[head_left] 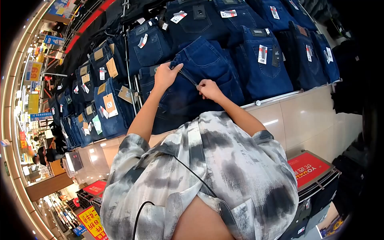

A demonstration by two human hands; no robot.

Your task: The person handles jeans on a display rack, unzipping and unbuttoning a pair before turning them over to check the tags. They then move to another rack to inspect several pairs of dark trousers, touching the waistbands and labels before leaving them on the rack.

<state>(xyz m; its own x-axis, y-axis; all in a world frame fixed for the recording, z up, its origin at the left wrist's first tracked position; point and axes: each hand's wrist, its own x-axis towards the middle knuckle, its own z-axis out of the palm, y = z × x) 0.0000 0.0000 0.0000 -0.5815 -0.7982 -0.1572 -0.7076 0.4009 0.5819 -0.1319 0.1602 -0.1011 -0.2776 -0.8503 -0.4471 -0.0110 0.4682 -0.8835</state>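
Observation:
A pair of dark blue jeans (pixel 206 60) lies partly unfolded on the display of jeans in front of me. My left hand (pixel 166 76) pinches the waistband at its left end, thumb on top. Lower and to the right, my right hand (pixel 210 90) has its fingers closed at the lower end of a thin, pale line that looks like the fly edge. Whether it grips the zip pull or just the cloth is hidden by the fingers. Under and beside them lie more folded jeans (pixel 149 46), with a paper tag on the back pocket.
Folded jeans (pixel 266 60) with white and red tags fill the rack to the right. On the left, jeans with brown tags (pixel 108 105) hang over a metal rail. A red sign (pixel 308 166) tops a lower rack at the right. Beige tiled floor (pixel 276 120) shows below the display.

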